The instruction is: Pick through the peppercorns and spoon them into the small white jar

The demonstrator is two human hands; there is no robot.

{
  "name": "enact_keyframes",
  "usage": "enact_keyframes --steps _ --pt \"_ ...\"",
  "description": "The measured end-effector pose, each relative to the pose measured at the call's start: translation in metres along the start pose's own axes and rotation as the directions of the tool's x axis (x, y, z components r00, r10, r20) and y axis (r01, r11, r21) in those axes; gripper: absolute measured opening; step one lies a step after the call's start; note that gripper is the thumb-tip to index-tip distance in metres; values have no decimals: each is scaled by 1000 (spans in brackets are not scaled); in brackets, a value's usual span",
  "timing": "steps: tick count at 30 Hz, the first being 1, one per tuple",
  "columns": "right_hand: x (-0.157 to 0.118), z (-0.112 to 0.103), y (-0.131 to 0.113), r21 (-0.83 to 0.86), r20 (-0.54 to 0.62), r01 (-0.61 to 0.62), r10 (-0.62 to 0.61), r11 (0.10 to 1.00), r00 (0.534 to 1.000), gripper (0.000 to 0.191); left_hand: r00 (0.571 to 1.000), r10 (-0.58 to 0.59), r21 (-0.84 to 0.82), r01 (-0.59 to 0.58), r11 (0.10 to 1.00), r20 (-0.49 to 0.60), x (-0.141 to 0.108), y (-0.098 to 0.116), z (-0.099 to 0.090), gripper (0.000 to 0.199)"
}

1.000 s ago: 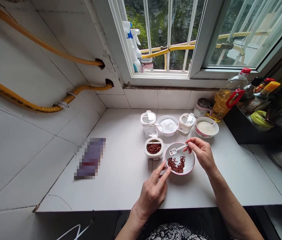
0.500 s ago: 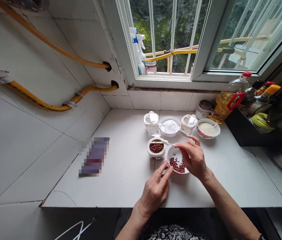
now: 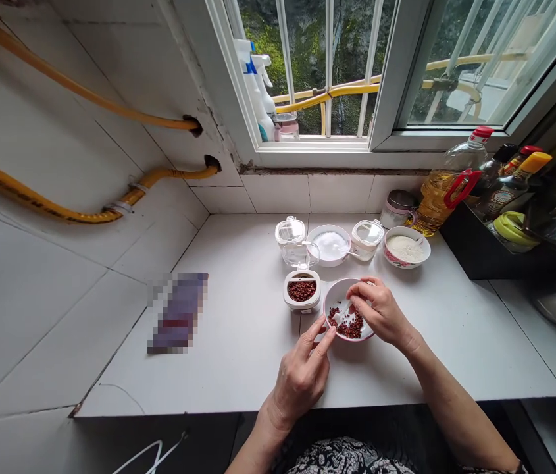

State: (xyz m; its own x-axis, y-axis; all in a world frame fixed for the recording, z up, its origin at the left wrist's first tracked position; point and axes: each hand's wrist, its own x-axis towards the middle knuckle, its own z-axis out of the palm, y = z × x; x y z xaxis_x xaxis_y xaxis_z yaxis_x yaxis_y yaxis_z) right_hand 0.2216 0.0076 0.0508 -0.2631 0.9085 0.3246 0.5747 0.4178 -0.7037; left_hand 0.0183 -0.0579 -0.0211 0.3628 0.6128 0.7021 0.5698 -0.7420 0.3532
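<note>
My right hand point(image 3: 380, 312) pinches a small white spoon point(image 3: 345, 311), whose tip is down among reddish-brown peppercorns point(image 3: 351, 327) in a white bowl with a pink rim point(image 3: 339, 290). At the bowl's near left edge, my left hand point(image 3: 302, 375) grips the rim, index and middle fingers on top and the thumb partly hidden. Just left of the bowl stands a white seasoning jar point(image 3: 302, 305), its clear lid flipped up, nearly full of the same peppercorns.
Behind stand a bowl of white grains point(image 3: 329, 245), two lidded jars point(image 3: 290, 230) point(image 3: 367, 239), and a patterned bowl of pale powder point(image 3: 406, 249). An oil bottle point(image 3: 436, 197) and a black rack point(image 3: 470, 253) of bottles are at right. A blurred purple packet point(image 3: 179, 313) lies left.
My right hand has brought the spoon from above the peppercorn jar down into the bowl. My left hand stays at the bowl's rim. The view has shifted slightly.
</note>
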Motion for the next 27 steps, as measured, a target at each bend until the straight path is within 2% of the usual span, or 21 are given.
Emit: enact_keyframes --steps 4,9,11,15,20,24,27 --pt "0 -4 1 118 -61 -158 166 980 984 18 1000 -2 -8 2 1000 1 -2 -1 0 62" --pt "0 -13 2 282 -100 -251 288 926 952 16 1000 -7 -14 7 1000 -2 -2 -1 1 61" --pt "1 -13 1 313 -99 -265 309 912 946 16 1000 -12 -11 12 1000 2 -2 -1 0 61" --pt "2 -12 1 270 -131 -258 301 928 945 16 1000 -5 -7 5 1000 -1 0 0 -1 62" --pt "2 -10 2 362 -91 -301 355 882 931 17 1000 -7 -1 7 1000 -2 0 0 -1 61" --pt "3 -9 3 331 -123 -303 359 894 925 15 1000 -3 -5 3 1000 -5 -1 0 0 61" --pt "4 -9 4 401 -93 -331 398 854 913 17 1000 -5 -5 5 1000 -4 -2 0 1 60"
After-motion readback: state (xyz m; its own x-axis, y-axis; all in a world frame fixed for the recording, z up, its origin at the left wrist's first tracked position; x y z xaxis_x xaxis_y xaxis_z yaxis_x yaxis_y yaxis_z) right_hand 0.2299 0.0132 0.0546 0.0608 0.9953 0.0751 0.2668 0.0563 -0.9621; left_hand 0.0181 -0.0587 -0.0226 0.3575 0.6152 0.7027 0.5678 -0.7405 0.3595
